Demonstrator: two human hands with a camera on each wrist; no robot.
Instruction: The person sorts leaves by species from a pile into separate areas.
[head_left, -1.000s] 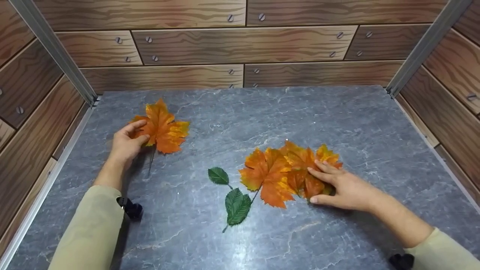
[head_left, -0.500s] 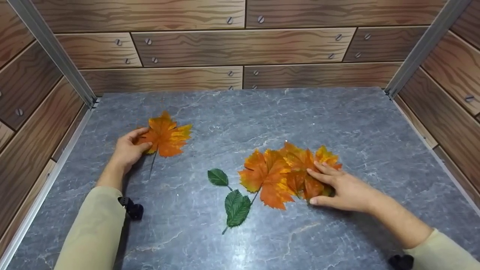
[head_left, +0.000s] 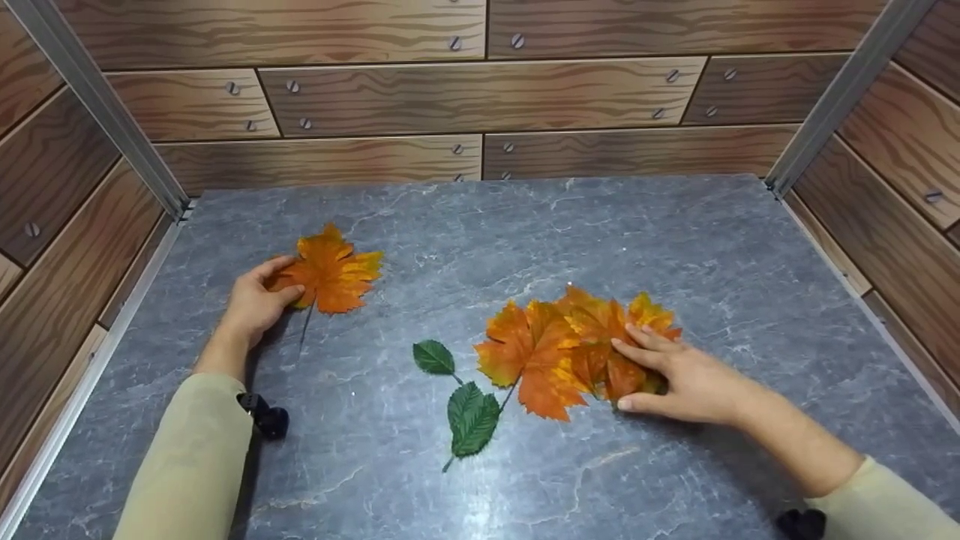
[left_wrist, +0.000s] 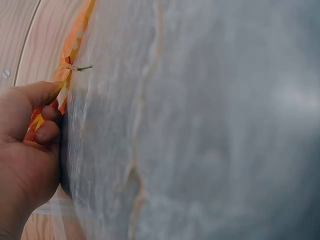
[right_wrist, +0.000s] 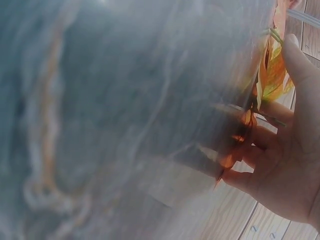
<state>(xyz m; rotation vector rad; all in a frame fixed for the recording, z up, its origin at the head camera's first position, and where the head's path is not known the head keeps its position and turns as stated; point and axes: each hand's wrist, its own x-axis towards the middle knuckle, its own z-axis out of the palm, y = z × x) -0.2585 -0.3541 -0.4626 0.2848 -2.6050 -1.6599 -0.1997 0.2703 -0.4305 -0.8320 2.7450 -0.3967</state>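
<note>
At the left of the head view, my left hand (head_left: 259, 306) pinches an orange-yellow artificial maple leaf (head_left: 337, 271) by its left side, between thumb and fingers. Its thin dark stem points toward me, and the leaf lies close over the tabletop. To the right, my right hand (head_left: 690, 381) rests with spread fingers on overlapping orange maple leaves (head_left: 600, 330), partly hiding them. Another maple leaf (head_left: 531, 356) extends from that cluster to the left. The right wrist view shows leaves (right_wrist: 274, 75) beside the thumb and under the fingers.
Left of the cluster lies a sprig of green leaves (head_left: 472, 421) with one smaller green leaf (head_left: 433, 357) on its stem. The grey marbled tabletop (head_left: 375, 465) is bounded by wood-patterned walls (head_left: 480, 97) at the back and sides.
My left hand has brought the maple leaf slightly down and toward me, then held still over the last half second. My right hand stays in place on the leaf cluster.
</note>
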